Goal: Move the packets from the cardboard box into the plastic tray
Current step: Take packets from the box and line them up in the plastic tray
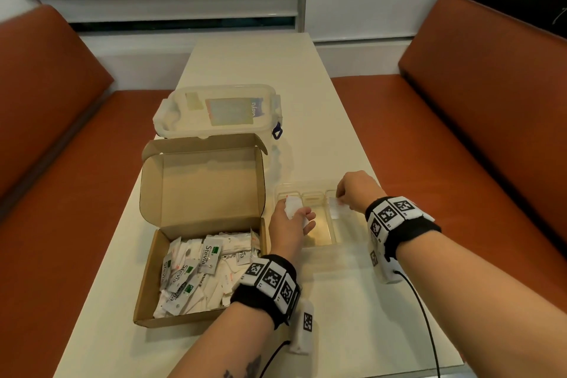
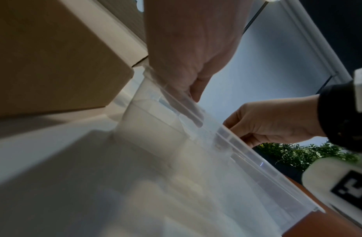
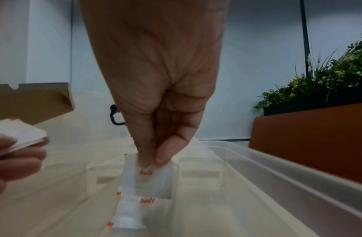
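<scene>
One box (image 1: 196,193), one tray (image 1: 322,247), one lidded tub (image 1: 221,110), two hands (image 1: 287,224) (image 1: 357,190); packets (image 1: 199,273) in box too many to count.

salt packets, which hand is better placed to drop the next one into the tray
Right. The right hand already pinches a salt packet down inside the plastic tray; the left hand holds its packets above the rim.

Lidded clear container (image 1: 219,110) on table (image 1: 251,64); orange benches (image 1: 478,120); plant (image 3: 326,83).

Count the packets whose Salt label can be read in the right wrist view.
2. One salt packet is pinched upright by the right hand inside the plastic tray; the other stands just in front of it. Others may be hidden.
</scene>
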A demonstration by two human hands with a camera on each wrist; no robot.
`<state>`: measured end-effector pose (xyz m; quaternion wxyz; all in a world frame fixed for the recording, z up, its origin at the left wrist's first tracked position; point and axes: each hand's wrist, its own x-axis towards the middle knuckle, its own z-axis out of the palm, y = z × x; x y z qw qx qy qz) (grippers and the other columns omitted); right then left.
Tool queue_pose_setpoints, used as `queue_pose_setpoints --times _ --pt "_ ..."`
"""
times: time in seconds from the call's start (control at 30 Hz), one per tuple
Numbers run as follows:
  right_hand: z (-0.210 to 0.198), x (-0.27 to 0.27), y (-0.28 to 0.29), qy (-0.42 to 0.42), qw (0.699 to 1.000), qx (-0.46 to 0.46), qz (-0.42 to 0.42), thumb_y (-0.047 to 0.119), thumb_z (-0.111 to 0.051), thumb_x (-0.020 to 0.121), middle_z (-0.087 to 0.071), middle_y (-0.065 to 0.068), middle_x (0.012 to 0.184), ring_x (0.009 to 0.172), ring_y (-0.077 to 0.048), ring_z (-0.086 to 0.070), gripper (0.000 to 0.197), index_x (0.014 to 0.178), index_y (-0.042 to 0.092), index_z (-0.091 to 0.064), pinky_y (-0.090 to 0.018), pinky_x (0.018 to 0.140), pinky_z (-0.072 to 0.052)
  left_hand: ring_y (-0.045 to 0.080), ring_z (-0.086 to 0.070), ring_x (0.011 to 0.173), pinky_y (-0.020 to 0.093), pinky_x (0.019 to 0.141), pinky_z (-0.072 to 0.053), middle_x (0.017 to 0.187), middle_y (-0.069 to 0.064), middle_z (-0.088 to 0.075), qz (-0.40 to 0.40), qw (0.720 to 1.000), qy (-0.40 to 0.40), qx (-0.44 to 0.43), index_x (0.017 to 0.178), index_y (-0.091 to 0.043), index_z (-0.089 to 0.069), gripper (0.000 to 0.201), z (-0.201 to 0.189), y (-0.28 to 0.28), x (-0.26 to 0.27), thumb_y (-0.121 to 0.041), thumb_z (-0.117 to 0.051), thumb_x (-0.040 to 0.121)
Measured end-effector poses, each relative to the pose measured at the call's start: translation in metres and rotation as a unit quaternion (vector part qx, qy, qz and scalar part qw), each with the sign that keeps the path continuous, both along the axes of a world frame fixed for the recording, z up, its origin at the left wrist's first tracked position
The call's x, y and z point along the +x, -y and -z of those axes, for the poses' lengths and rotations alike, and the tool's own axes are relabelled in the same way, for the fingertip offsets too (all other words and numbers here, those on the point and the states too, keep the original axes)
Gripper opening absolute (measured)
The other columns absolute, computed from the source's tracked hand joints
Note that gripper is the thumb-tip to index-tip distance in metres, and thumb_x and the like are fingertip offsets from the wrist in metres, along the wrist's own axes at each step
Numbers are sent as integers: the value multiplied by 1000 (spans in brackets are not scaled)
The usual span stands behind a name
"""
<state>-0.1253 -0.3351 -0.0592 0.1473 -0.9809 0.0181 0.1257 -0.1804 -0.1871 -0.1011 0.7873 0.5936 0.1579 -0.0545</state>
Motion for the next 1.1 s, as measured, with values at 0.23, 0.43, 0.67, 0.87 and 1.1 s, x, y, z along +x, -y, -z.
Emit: queue_pose_setpoints --times 0.23,0.43,0.67,0.87,1.1 --pt "7 3 -7 -23 999 -46 -15 1 -53 89 -68 -16 106 94 -31 -66 23 105 2 -69 -33 84 -54 16 -62 73 20 63 -57 91 12 -62 8 1000 -3 1 111 -27 -38 37 0 0 1 4 -48 93" --pt "14 3 -7 -40 995 -80 -34 4 -56 88 -69 -13 104 95 -28 -66 21 103 3 -70 -31 82 -53 18 -61 73 23 64 -57 92 13 -61 15 1000 -4 -5 115 -26 -38 40 1 0 1 4 -48 92" --pt "18 5 -8 -38 993 -105 -48 5 -59 86 -70 -12 102 93 -27 -66 19 101 4 -71 -29 79 -52 17 -62 73 23 66 -57 101 18 -60 18 1000 -10 -12 116 -28 -37 41 1 0 2 4 -49 92" --pt "23 -1 -5 -1 992 -100 -76 0 -55 86 -60 -11 109 87 -24 -55 16 100 8 -58 -27 69 -38 17 -63 72 23 65 -58 94 15 -61 19 1000 -10 -7 110 -28 -40 38 5 0 3 3 -52 91" --pt "31 -2 -4 -4 987 -124 -101 1 -45 91 -57 -14 114 104 -31 -58 24 112 9 -55 -30 74 -40 15 -64 72 20 62 -57 92 11 -62 18 1000 -16 -1 131 -21 -40 49 9 -1 5 3 -52 91"
